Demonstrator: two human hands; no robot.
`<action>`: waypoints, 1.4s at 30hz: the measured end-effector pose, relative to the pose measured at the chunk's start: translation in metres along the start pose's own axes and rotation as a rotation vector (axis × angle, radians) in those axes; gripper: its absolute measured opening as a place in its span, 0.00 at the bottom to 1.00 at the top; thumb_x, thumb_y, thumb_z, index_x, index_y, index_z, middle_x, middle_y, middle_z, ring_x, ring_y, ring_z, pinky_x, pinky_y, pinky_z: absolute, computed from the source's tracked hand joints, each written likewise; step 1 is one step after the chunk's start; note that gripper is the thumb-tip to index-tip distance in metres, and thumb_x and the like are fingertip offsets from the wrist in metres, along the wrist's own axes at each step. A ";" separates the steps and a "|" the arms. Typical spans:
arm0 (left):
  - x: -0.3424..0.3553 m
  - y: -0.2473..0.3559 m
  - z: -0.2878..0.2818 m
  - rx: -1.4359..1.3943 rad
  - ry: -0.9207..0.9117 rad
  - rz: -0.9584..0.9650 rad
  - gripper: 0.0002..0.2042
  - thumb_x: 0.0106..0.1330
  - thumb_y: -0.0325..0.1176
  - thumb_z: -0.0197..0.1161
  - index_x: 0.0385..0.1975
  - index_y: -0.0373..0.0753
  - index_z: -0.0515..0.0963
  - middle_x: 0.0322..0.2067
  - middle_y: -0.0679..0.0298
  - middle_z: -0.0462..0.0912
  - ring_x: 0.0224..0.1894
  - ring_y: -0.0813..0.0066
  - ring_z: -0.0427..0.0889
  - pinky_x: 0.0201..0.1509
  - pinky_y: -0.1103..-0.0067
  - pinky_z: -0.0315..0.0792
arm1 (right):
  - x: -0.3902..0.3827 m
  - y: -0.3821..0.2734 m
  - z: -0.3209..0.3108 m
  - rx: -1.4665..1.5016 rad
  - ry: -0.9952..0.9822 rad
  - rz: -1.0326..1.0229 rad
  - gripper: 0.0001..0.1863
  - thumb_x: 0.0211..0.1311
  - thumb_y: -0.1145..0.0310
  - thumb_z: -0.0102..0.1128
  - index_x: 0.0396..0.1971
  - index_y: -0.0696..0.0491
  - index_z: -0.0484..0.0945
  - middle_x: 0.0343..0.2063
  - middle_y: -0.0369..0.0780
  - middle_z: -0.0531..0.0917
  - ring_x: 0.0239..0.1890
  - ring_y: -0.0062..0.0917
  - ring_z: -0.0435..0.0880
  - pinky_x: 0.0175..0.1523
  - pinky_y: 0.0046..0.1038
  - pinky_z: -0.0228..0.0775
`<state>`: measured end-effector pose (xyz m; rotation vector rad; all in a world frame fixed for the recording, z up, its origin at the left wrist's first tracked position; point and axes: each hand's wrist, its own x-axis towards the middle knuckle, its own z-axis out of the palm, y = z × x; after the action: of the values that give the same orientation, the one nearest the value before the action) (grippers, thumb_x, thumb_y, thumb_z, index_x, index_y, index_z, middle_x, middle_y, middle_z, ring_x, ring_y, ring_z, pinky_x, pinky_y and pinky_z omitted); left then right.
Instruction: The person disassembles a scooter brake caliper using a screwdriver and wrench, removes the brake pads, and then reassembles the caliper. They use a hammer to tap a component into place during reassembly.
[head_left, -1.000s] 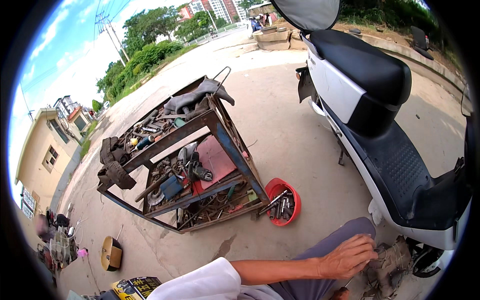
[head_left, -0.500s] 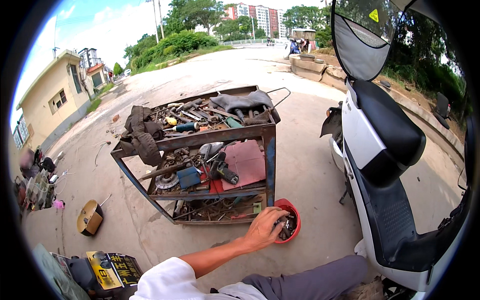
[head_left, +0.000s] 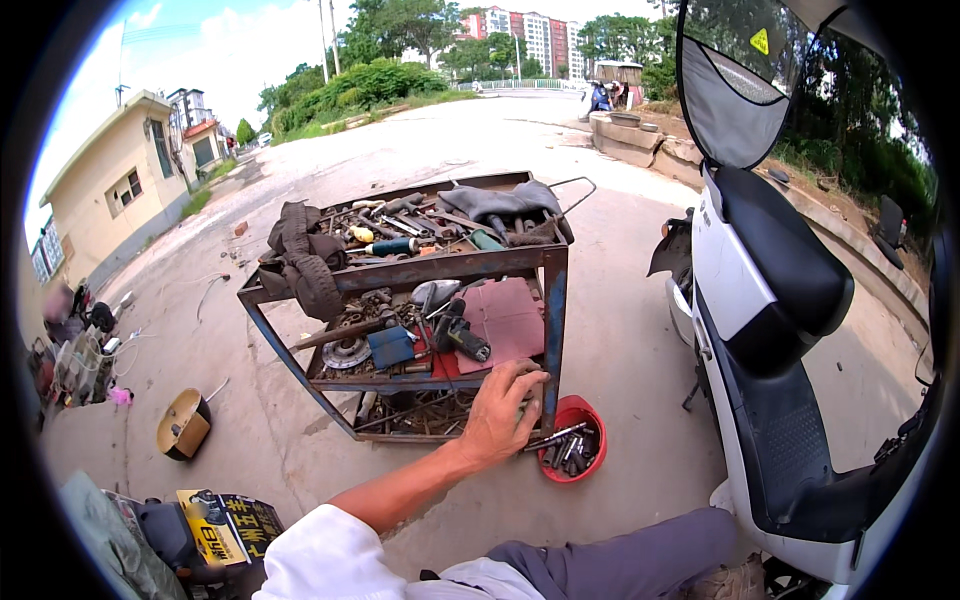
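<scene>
My left hand is raised in front of the right corner of the metal tool cart, its fingers curled closed; what is between them is too small or hidden to make out. Just below and right of it stands a red plastic bucket of dark metal sockets and bars. Behind the hand, the cart's middle shelf holds a flat pinkish sheet, a power tool and metal parts; its top holds jumbled hand tools and dark cloth. My right hand is not in view.
A white and black scooter stands close on the right, beside my bent leg. At the lower left are another vehicle with a yellow sign and a tan-lined container; piled items lie farther left. A road and buildings are behind.
My left hand moved from beside the scooter's lower body leftward to the red bucket, then rose out of it to the cart's corner. The head view swung, shifting the scene.
</scene>
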<state>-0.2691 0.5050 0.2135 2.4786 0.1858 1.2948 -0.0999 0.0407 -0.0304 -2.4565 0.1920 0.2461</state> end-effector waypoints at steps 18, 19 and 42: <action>0.132 -0.098 -0.124 0.465 0.293 0.021 0.11 0.67 0.24 0.60 0.49 0.35 0.79 0.49 0.48 0.75 0.51 0.47 0.77 0.57 0.58 0.72 | -0.044 0.102 0.071 -0.109 -0.139 0.194 0.17 0.62 0.62 0.57 0.25 0.64 0.79 0.25 0.54 0.85 0.25 0.48 0.84 0.31 0.48 0.73; 0.154 -0.125 -0.129 0.569 0.222 -0.079 0.11 0.67 0.27 0.61 0.47 0.35 0.81 0.48 0.47 0.78 0.50 0.46 0.79 0.56 0.58 0.73 | -0.048 0.112 0.066 -0.113 -0.121 0.212 0.17 0.62 0.62 0.57 0.25 0.64 0.79 0.25 0.54 0.85 0.25 0.48 0.84 0.31 0.48 0.73; 0.186 -0.240 -0.143 -0.138 0.467 -0.203 0.12 0.80 0.30 0.48 0.56 0.33 0.72 0.42 0.62 0.79 0.39 0.77 0.76 0.44 0.80 0.71 | -0.066 0.118 0.039 0.387 0.660 0.567 0.16 0.59 0.73 0.66 0.47 0.58 0.87 0.43 0.51 0.89 0.47 0.41 0.89 0.54 0.38 0.78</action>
<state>-0.2686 0.8128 0.3475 1.9533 0.4312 1.7081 -0.1927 -0.0215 -0.1159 -1.9647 1.1102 -0.3485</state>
